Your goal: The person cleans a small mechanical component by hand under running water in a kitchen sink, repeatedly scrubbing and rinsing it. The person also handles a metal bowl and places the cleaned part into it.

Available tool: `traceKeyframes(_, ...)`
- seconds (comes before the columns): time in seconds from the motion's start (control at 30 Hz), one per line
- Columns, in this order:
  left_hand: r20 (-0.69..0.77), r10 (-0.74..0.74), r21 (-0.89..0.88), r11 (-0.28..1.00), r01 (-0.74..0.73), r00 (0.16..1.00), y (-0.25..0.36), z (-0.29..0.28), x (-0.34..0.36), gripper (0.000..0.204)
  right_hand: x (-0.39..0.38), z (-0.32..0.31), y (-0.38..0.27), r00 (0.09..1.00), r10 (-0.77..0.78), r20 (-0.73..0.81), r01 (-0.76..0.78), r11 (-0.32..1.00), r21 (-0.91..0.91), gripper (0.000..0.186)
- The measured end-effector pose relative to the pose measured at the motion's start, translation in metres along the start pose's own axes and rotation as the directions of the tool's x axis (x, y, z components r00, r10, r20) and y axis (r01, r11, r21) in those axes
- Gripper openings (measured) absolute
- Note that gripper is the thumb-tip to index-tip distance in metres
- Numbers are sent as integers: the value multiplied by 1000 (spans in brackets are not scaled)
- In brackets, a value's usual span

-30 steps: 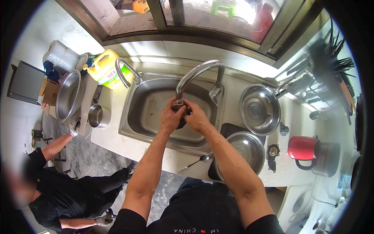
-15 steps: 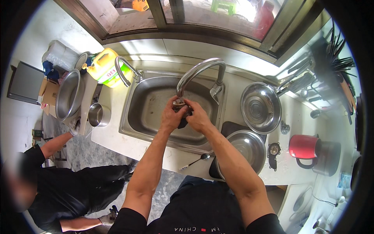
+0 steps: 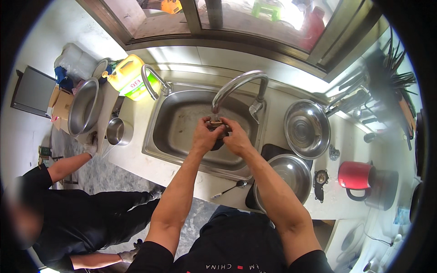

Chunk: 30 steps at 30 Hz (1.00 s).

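Observation:
My left hand (image 3: 204, 137) and my right hand (image 3: 237, 139) are closed from both sides around a small dark part (image 3: 218, 144), its top ringed with lighter metal. Its exact kind is hard to make out, because my fingers and thumbs cover much of it. I hold it over the steel sink (image 3: 175, 125), just below the spout of the curved chrome faucet (image 3: 243, 76). A short pale stream seems to come from the spout onto the part.
Steel bowls (image 3: 307, 127) (image 3: 291, 179), a spoon (image 3: 241, 184), a dark flat metal part (image 3: 321, 184) and a red kettle (image 3: 355, 175) stand right. Left are a second faucet (image 3: 150, 84), yellow jug (image 3: 134, 75), small pot (image 3: 119, 132), large basin (image 3: 84, 109) and another person (image 3: 91, 214).
The view has shifted slightly. My hands and the part sit a little lower below the spout, leaving a wider gap. The other person's lower gloved hand has moved slightly.

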<state>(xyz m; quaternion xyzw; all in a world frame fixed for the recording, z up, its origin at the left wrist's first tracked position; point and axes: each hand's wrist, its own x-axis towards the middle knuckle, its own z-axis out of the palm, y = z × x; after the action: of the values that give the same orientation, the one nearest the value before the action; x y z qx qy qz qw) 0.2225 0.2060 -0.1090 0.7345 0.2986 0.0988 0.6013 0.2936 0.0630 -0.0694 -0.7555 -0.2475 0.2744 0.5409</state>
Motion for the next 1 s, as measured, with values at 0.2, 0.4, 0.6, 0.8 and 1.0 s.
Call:
traceKeyframes(0.2,-4,-31,-109,994,31,1000,11,-3,0,72,6,2,-1,1000,-26,-17,25,998,-56,63)
traceKeyframes(0.4,-37,-28,-130,991,23,999,38,-7,-9,71,10,4,-6,1000,-30,2,31,999,-44,63)
traceKeyframes(0.6,-18,-31,-186,982,27,999,28,-4,-1,68,13,3,-1,998,-54,-17,52,996,-76,66)
traceKeyframes(0.8,-20,-38,-127,991,35,999,28,-2,2,67,13,2,-3,999,-26,-25,25,998,-59,66)
traceKeyframes(1.0,-22,-41,-131,991,38,999,27,-1,3,66,13,1,-4,1000,-1,-22,1,999,-32,65)
